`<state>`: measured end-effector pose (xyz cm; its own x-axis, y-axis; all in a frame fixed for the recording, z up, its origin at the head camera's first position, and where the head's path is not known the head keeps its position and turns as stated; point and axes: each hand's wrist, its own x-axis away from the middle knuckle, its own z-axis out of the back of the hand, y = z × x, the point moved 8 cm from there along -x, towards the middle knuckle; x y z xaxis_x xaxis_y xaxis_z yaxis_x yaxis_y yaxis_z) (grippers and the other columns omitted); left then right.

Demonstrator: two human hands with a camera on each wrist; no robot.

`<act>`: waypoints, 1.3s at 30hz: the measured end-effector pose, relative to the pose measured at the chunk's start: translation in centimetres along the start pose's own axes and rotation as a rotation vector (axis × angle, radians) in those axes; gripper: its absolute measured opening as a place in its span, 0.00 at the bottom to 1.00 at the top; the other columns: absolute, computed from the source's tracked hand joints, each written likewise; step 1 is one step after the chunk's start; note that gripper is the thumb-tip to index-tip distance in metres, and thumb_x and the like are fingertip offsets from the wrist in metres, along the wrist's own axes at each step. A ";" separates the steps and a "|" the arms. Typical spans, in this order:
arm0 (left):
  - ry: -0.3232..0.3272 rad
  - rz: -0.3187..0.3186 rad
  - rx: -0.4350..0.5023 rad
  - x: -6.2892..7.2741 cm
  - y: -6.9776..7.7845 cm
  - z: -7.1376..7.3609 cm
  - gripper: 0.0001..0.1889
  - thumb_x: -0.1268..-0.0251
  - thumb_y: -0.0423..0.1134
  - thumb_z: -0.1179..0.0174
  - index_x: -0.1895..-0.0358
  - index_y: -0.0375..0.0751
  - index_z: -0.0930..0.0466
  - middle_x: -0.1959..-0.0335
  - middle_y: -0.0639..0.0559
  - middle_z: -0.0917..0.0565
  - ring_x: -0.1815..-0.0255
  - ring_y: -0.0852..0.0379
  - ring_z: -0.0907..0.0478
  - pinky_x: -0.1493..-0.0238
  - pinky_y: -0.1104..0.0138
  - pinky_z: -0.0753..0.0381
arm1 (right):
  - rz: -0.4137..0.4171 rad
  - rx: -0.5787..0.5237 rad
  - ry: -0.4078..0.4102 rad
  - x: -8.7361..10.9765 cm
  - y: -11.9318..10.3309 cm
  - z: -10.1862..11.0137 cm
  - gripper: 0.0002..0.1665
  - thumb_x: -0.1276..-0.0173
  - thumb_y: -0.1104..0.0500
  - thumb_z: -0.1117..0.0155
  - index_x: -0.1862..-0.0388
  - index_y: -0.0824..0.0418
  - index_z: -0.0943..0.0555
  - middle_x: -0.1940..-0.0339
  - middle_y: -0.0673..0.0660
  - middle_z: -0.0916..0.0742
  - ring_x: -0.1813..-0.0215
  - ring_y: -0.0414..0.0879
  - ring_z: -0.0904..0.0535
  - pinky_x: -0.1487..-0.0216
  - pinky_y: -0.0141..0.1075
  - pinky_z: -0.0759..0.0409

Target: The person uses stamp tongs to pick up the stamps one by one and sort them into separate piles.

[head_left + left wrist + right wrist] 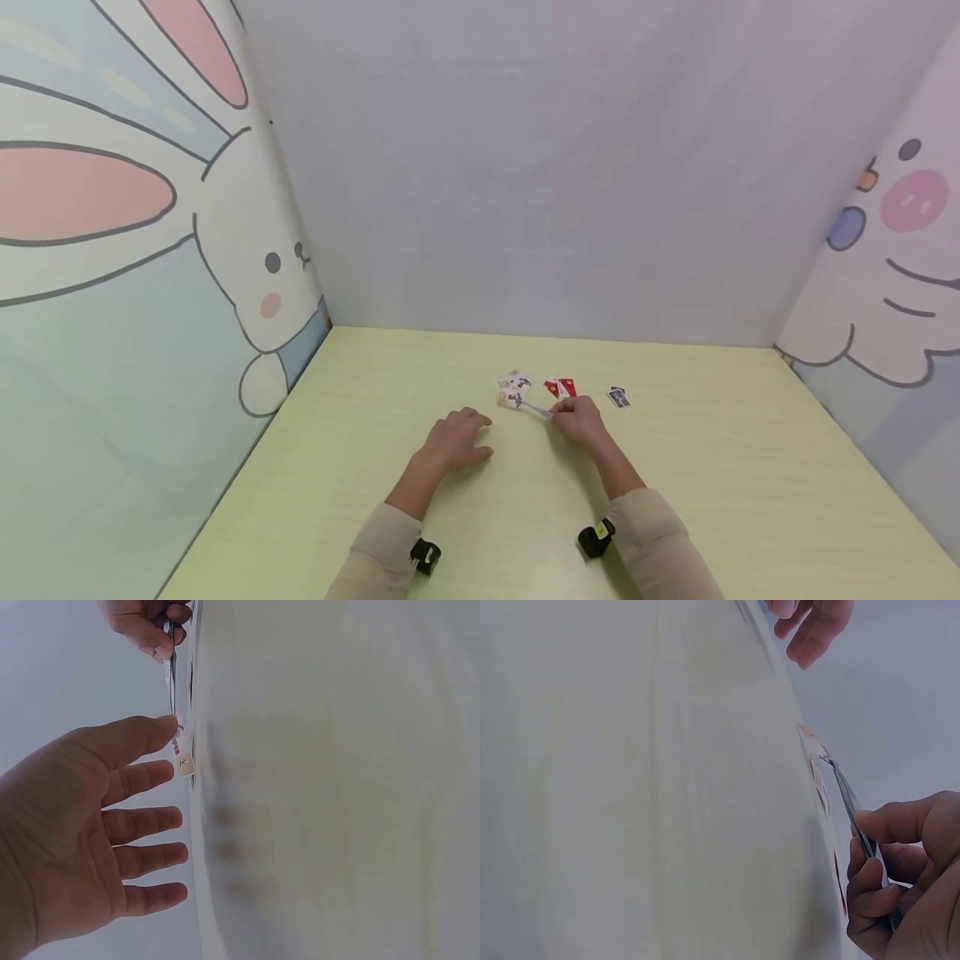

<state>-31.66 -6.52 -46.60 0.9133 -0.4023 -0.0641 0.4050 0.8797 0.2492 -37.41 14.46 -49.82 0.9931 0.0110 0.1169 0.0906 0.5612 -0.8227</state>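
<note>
My right hand (577, 419) grips metal tweezers (853, 810) between thumb and fingers. Their tips meet a small white card with a printed picture (510, 399), which looks tilted up from the table in the wrist views. Just behind it lie similar white cards (516, 380), partly overlapping. To the left, my left hand (453, 442) hovers near the tabletop with fingers spread, holding nothing. In the left wrist view its palm (67, 817) faces the camera, and the tweezers (171, 679) show beyond the thumb.
A group of red-and-white cards (566, 387) lies behind my right hand. Further right are small dark cards (618, 397). The pale yellow table (720, 467) ends at a plain back curtain (525, 183), with cartoon-printed side panels (135, 375) at left and right.
</note>
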 end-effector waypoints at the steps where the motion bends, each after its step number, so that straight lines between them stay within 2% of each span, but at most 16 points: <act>1: -0.002 0.003 0.000 -0.1 -0.1 0.0 0.22 0.44 0.49 0.37 0.47 0.44 0.22 0.49 0.48 0.24 0.51 0.47 0.27 0.60 0.54 0.25 | 0.005 0.002 0.002 -0.2 -0.1 0.0 0.06 0.42 0.65 0.39 0.67 0.67 0.17 0.71 0.56 0.20 0.67 0.48 0.28 0.71 0.35 0.30; 8: 0.005 0.009 -0.003 -0.5 -0.4 0.1 0.23 0.44 0.49 0.36 0.47 0.44 0.22 0.49 0.47 0.24 0.51 0.46 0.26 0.59 0.53 0.25 | -0.014 0.019 0.017 -0.6 -0.5 0.1 0.07 0.43 0.66 0.39 0.67 0.68 0.17 0.68 0.58 0.20 0.64 0.50 0.28 0.70 0.34 0.30; 16: 0.009 0.019 -0.016 -0.7 -0.9 0.4 0.23 0.45 0.49 0.35 0.47 0.44 0.22 0.50 0.46 0.23 0.51 0.45 0.26 0.59 0.52 0.26 | -0.030 0.003 0.041 -1.0 -0.2 -0.1 0.07 0.43 0.66 0.39 0.67 0.69 0.17 0.69 0.59 0.20 0.67 0.49 0.28 0.73 0.33 0.30; 24: 0.013 0.019 -0.020 -0.7 -1.1 0.3 0.24 0.45 0.50 0.36 0.46 0.44 0.23 0.49 0.47 0.24 0.51 0.46 0.26 0.59 0.52 0.26 | -0.019 0.013 0.064 -0.3 -0.3 0.2 0.08 0.43 0.65 0.38 0.67 0.69 0.17 0.69 0.59 0.19 0.67 0.50 0.28 0.73 0.33 0.29; 31: 0.004 0.011 -0.045 0.1 -0.5 0.2 0.24 0.46 0.51 0.36 0.46 0.44 0.23 0.49 0.47 0.24 0.52 0.46 0.26 0.62 0.53 0.25 | -0.084 -0.033 0.061 0.9 0.6 0.4 0.07 0.42 0.64 0.38 0.66 0.67 0.17 0.71 0.57 0.20 0.68 0.49 0.28 0.73 0.34 0.30; 35: 0.035 0.007 -0.026 0.3 0.2 0.9 0.25 0.46 0.50 0.36 0.45 0.44 0.23 0.48 0.46 0.24 0.50 0.45 0.27 0.61 0.52 0.26 | -0.053 -0.033 0.077 0.7 -0.1 0.6 0.06 0.41 0.64 0.37 0.67 0.67 0.17 0.71 0.57 0.19 0.67 0.49 0.28 0.72 0.34 0.30; 39: 0.023 0.006 -0.028 0.3 0.5 0.8 0.25 0.45 0.51 0.37 0.45 0.44 0.24 0.47 0.47 0.25 0.49 0.46 0.28 0.60 0.52 0.26 | -0.017 0.014 0.102 0.3 -0.9 0.6 0.05 0.43 0.64 0.35 0.69 0.67 0.17 0.73 0.56 0.19 0.68 0.49 0.28 0.71 0.35 0.31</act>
<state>-31.21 -6.41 -45.70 0.9162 -0.3915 -0.0853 0.4005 0.8888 0.2228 -37.29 14.49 -48.72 0.9939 -0.0825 0.0729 0.1071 0.5717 -0.8134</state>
